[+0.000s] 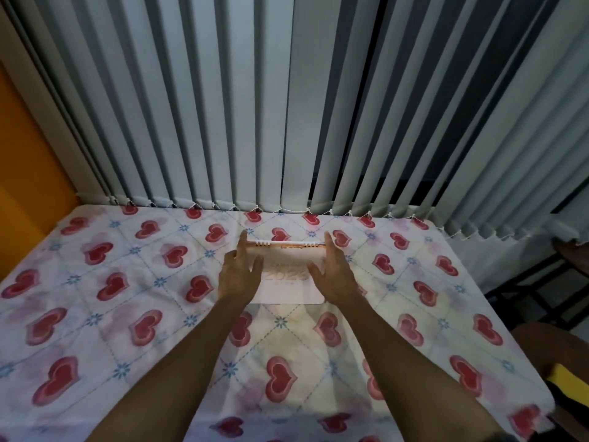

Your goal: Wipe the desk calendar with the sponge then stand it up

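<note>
Both hands [240, 275] [334, 279] partly cover calendar [287, 275]; lettering blurred.

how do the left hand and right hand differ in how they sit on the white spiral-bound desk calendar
The left hand covers the white spiral-bound desk calendar's left edge; the right hand covers its right edge. The left hand's fingertip reaches slightly farther. Both are open, fingers reaching the spiral binding.

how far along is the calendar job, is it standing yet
Near the end, it seems. The calendar looks propped up on the heart-print cloth, spiral binding on top. The left hand and right hand flank its sides with fingers spread, steadying or letting go. No sponge is in view, so the wiping cannot be confirmed. Left: hands away.
</note>
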### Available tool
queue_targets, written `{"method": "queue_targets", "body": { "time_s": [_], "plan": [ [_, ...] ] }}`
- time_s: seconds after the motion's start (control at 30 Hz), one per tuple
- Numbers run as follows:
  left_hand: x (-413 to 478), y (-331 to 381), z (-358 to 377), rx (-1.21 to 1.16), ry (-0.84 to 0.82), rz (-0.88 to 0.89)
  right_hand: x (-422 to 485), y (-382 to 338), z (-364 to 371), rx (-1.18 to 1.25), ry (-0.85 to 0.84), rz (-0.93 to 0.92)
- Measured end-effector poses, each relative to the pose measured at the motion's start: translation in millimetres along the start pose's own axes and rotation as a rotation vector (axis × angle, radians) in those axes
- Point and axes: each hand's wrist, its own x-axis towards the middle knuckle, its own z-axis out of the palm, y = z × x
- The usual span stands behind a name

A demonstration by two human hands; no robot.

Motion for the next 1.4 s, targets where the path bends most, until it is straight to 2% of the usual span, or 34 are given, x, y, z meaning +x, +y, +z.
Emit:
{"method": "queue_targets", "body": {
  "time_s": [0.27,0.43,0.67,0.97,1.4],
  "plan": [
    [1.8,10.2,-8.9,-0.131,-0.034,-0.083,6.7,-2.2,-10.7,0.131,-0.080,0.044],
    [14.9,24.5,-16.7,-0.193,-0.037,-0.099,23.9,-13.8,-23.7,0.166,-0.030,-0.031],
    [94.9,50.2,-26.8,-0.227,-0.044,-0.044,105.2,-33.9,-41.1,0.170,-0.020,-0.045],
    [196.6,42.6,7.3,-0.186,-0.110,-0.069,195.0,-22.1,-2.9,0.162,-0.047,0.047],
    [200.4,25.8,29.5,-0.152,-0.179,-0.061,198.9,-11.9,16.7,0.113,-0.077,0.091]
  ]
}}
